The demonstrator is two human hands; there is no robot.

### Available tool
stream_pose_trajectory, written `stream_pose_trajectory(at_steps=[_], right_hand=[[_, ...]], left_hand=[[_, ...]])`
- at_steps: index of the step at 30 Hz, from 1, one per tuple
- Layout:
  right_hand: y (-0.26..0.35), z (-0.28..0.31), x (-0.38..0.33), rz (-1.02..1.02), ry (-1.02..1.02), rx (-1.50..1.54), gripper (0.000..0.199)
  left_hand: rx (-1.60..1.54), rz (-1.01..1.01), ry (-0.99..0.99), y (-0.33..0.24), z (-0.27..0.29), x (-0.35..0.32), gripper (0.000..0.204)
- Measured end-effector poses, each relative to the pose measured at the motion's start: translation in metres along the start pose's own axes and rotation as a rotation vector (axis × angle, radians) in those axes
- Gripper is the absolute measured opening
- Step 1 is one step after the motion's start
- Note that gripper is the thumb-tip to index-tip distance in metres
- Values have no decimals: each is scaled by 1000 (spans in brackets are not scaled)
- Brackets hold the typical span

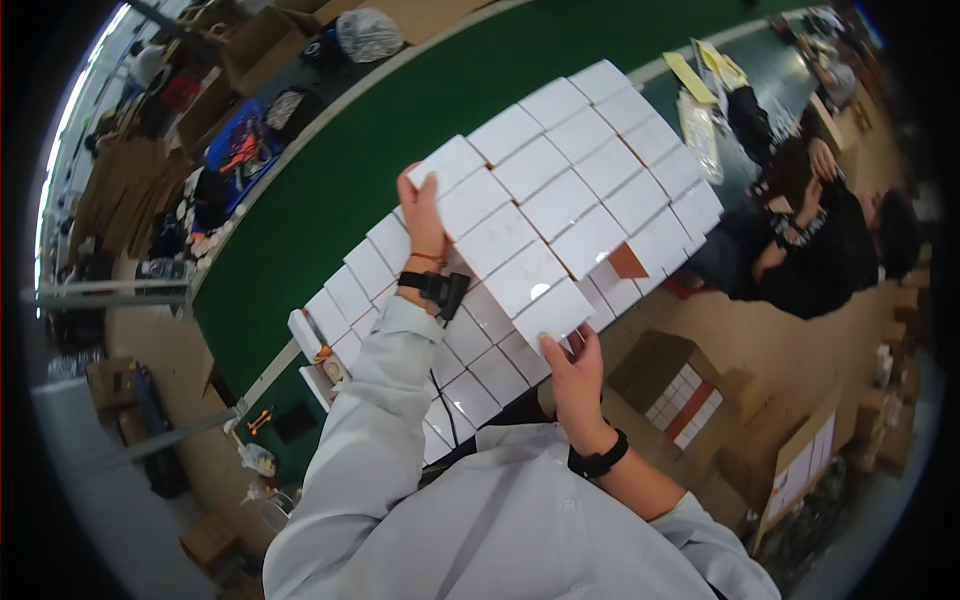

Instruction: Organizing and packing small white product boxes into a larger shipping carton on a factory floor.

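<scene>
White box row [497,242]: left hand [424,215] outstretched, right hand [575,375] nearer, fingers clamped on opposite ends.

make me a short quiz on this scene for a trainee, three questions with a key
1. True or false: the left hand and right hand both touch white boxes.
2. Which hand is nearer the wearer's torso?
3. The large tabletop beyond the boxes is: A) red B) green C) yellow

Key: 1. True. 2. The right hand. 3. B.
</scene>
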State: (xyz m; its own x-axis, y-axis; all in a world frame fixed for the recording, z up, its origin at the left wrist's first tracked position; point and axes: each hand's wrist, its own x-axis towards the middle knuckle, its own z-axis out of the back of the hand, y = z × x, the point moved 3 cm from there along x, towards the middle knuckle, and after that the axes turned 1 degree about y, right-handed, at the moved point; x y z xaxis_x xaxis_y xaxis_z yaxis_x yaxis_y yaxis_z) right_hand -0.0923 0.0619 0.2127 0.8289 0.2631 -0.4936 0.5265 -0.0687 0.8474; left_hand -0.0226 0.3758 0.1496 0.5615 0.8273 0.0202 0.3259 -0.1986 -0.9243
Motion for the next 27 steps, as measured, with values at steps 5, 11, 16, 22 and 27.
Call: stream_pose_trajectory(at_steps=[5, 11, 16, 22, 27], right_hand=[[6, 10, 6, -46, 31, -56, 75], [-17, 105, -9, -77, 354, -194, 69], [-75, 305, -48, -247, 43, -260, 46], [-132, 541, -133, -483, -545, 4, 36], [-251, 739, -157, -462, -556, -6, 36]], left_hand=[[-67, 97, 47, 5, -2, 3, 29], [413, -100, -151, -25, -1, -27, 57], [496, -333, -202, -105, -33, -137, 29], [501, -533, 141, -103, -157, -322, 17], [642, 36, 700, 41, -264, -496, 22]])
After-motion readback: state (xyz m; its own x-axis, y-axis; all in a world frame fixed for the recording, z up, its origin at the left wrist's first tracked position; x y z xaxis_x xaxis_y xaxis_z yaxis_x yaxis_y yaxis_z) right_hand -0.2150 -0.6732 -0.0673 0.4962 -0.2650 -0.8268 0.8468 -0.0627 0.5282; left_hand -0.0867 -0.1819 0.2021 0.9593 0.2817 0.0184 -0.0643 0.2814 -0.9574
